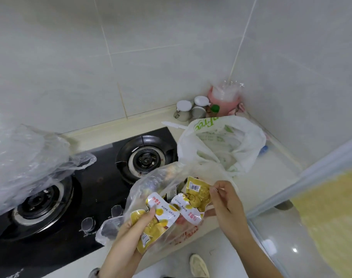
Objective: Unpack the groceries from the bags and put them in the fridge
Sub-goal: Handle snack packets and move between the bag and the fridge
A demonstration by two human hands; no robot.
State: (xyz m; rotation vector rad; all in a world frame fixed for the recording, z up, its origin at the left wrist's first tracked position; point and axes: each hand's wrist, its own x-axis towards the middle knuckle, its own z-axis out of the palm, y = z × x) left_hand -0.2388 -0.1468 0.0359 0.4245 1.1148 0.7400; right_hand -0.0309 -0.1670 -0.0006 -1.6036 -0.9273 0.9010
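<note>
My left hand (135, 227) grips a yellow-and-white snack packet (161, 217) over a clear plastic bag (151, 183) that sits at the counter's front edge. My right hand (225, 199) pinches a second yellow snack packet (197, 194) by its right edge, just above that bag's mouth. The two packets overlap in the middle. More red-printed contents show through the bag below them. A white grocery bag with green print (221, 141) stands open behind, on the counter.
A black two-burner gas stove (103, 177) fills the left of the counter, with crumpled clear plastic (24, 155) lying over its left burner. Jars, cups and a pink container (223, 99) crowd the tiled corner. A sliding door frame (311, 177) runs along the right.
</note>
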